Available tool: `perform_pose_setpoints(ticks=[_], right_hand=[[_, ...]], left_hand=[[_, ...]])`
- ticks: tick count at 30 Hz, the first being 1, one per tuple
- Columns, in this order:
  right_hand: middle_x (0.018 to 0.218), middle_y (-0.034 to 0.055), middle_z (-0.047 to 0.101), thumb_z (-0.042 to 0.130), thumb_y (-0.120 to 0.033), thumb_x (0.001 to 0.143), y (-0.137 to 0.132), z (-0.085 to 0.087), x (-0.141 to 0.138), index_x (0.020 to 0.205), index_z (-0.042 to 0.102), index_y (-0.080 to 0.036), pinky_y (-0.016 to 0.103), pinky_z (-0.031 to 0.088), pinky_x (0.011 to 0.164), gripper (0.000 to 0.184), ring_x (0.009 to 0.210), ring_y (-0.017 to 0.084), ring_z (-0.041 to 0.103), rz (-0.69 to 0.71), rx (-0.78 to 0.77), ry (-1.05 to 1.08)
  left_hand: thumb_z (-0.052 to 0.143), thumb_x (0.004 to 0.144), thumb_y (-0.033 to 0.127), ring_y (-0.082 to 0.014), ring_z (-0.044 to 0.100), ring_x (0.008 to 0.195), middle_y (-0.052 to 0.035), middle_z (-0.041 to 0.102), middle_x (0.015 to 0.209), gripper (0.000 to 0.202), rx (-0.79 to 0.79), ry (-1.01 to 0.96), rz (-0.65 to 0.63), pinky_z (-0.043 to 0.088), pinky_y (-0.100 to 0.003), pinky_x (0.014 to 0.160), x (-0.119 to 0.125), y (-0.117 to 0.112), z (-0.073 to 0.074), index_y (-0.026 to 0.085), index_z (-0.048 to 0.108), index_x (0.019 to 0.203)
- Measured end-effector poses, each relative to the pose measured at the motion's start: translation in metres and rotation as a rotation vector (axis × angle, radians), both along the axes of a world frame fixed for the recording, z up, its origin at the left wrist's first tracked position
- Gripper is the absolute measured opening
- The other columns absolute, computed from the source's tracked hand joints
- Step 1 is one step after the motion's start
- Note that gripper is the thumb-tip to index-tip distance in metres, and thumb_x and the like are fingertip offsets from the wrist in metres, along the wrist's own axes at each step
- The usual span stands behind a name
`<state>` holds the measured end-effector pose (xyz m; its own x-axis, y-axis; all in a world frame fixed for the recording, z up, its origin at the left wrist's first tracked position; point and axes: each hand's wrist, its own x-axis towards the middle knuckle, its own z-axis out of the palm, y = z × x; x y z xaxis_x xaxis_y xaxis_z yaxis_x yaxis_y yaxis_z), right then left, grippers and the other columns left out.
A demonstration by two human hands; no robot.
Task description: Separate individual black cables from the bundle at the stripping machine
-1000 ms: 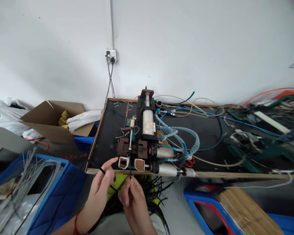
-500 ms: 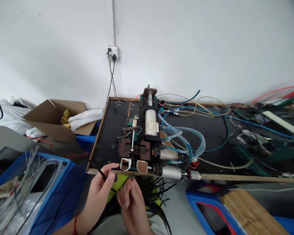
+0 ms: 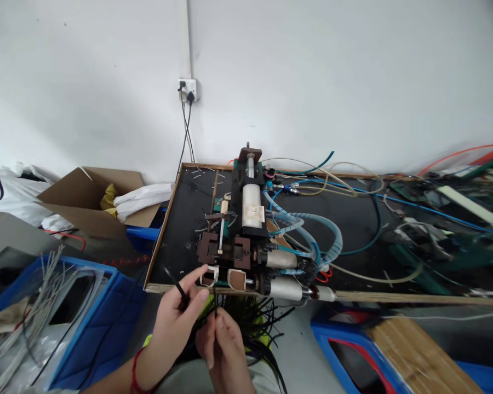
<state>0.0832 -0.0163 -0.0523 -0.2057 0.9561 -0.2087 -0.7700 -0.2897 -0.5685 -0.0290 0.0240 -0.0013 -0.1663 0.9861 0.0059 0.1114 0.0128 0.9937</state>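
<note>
My left hand is closed in a pinch on a thin black cable tie that sticks up and left from my fingers, just in front of the table's front edge. My right hand is pinched shut on another thin black strip, held upright below the machine's white and brown guide pieces. A loose bundle of black cable ties lies in my lap over something yellow-green. The small pneumatic machine, with a white cylinder and blue hoses, stands on the black table directly ahead of both hands.
A blue bin with pale ties sits at lower left. An open cardboard box stands left of the table. Cables and hoses cover the table's right side. A blue crate with a wooden board is at lower right. A wall socket is above.
My left hand has closed from spread fingers into a pinch on the black tie and drawn nearer the right hand. My right hand has dropped slightly with its strip.
</note>
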Motion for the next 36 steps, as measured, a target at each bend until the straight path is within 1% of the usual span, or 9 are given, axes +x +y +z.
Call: perform_pose_setpoints(ticks=[3, 6, 10, 16, 23, 27, 30, 33, 36], right_hand=[[0.042, -0.0096, 0.039, 0.075, -0.047, 0.093, 0.009, 0.008, 0.003, 0.072, 0.061, -0.021, 0.025, 0.024, 0.050, 0.036, 0.043, 0.009, 0.019, -0.089, -0.072, 0.118], [0.041, -0.0104, 0.038, 0.080, -0.042, 0.090, 0.017, 0.007, 0.004, 0.073, 0.065, -0.020, 0.024, 0.025, 0.048, 0.032, 0.042, 0.009, 0.016, -0.099, -0.133, 0.177], [0.038, -0.0111, 0.037, 0.079, -0.042, 0.090, 0.021, 0.002, 0.004, 0.075, 0.067, -0.020, 0.024, 0.023, 0.046, 0.030, 0.040, 0.009, 0.014, -0.056, -0.153, 0.196], [0.037, -0.0114, 0.037, 0.082, -0.043, 0.088, 0.025, 0.003, 0.007, 0.075, 0.069, -0.019, 0.023, 0.026, 0.046, 0.030, 0.040, 0.008, 0.014, -0.056, -0.187, 0.205], [0.037, -0.0111, 0.040, 0.084, -0.039, 0.087, 0.024, 0.003, 0.002, 0.075, 0.071, -0.018, 0.022, 0.027, 0.045, 0.027, 0.039, 0.008, 0.015, -0.076, -0.193, 0.237], [0.038, -0.0107, 0.042, 0.085, -0.041, 0.086, 0.022, 0.003, -0.004, 0.075, 0.070, -0.018, 0.022, 0.027, 0.045, 0.030, 0.039, 0.007, 0.017, -0.073, -0.174, 0.215], [0.038, -0.0107, 0.041, 0.084, -0.044, 0.086, 0.022, 0.001, -0.006, 0.076, 0.069, -0.018, 0.021, 0.028, 0.044, 0.032, 0.039, 0.007, 0.019, -0.079, -0.162, 0.175], [0.039, -0.0094, 0.044, 0.078, -0.050, 0.090, 0.022, -0.002, -0.005, 0.078, 0.067, -0.018, 0.021, 0.031, 0.047, 0.036, 0.040, 0.008, 0.026, -0.097, -0.136, 0.064], [0.040, -0.0062, 0.051, 0.072, -0.060, 0.091, 0.017, -0.004, -0.002, 0.076, 0.065, -0.019, 0.021, 0.031, 0.046, 0.045, 0.039, 0.009, 0.035, -0.105, -0.075, -0.191]], left_hand=[[0.061, 0.100, 0.045, -0.0143, 0.044, 0.060, 0.0029, 0.052, 0.070, 0.049, 0.022, -0.200, -0.011, 0.041, -0.025, 0.057, 0.000, -0.002, -0.004, 0.024, 0.065, 0.143], [0.053, 0.103, 0.049, -0.0153, 0.042, 0.062, 0.0019, 0.048, 0.071, 0.051, 0.027, -0.298, -0.045, 0.038, -0.026, 0.059, -0.002, -0.003, -0.013, 0.021, 0.063, 0.145], [0.055, 0.102, 0.051, -0.0156, 0.040, 0.062, 0.0015, 0.047, 0.071, 0.051, -0.058, -0.311, -0.064, 0.035, -0.028, 0.057, -0.006, -0.004, -0.021, 0.019, 0.067, 0.139], [0.055, 0.102, 0.051, -0.0140, 0.037, 0.058, 0.0029, 0.045, 0.068, 0.048, -0.081, -0.307, -0.062, 0.030, -0.028, 0.054, -0.008, -0.003, -0.023, 0.018, 0.070, 0.134], [0.045, 0.098, 0.068, -0.0150, 0.036, 0.055, 0.0024, 0.047, 0.061, 0.065, -0.075, -0.452, -0.072, 0.028, -0.029, 0.053, -0.008, 0.000, -0.018, 0.014, 0.071, 0.122], [0.057, 0.094, 0.066, -0.0138, 0.038, 0.053, 0.0045, 0.048, 0.058, 0.046, -0.107, -0.534, 0.001, 0.028, -0.025, 0.050, -0.008, -0.002, -0.014, 0.021, 0.064, 0.098], [0.065, 0.095, 0.057, -0.0115, 0.038, 0.052, 0.0056, 0.048, 0.060, 0.038, -0.099, -0.483, 0.045, 0.028, -0.022, 0.047, -0.009, -0.006, -0.015, 0.022, 0.055, 0.082], [0.059, 0.101, 0.048, -0.0100, 0.040, 0.048, 0.0050, 0.052, 0.062, 0.035, -0.068, -0.358, -0.010, 0.030, -0.021, 0.045, -0.010, -0.009, -0.012, 0.022, 0.055, 0.078], [0.057, 0.103, 0.042, -0.0133, 0.055, 0.058, 0.0005, 0.061, 0.070, 0.032, 0.023, -0.204, -0.092, 0.045, -0.024, 0.057, -0.012, -0.009, -0.004, 0.021, 0.063, 0.080]])
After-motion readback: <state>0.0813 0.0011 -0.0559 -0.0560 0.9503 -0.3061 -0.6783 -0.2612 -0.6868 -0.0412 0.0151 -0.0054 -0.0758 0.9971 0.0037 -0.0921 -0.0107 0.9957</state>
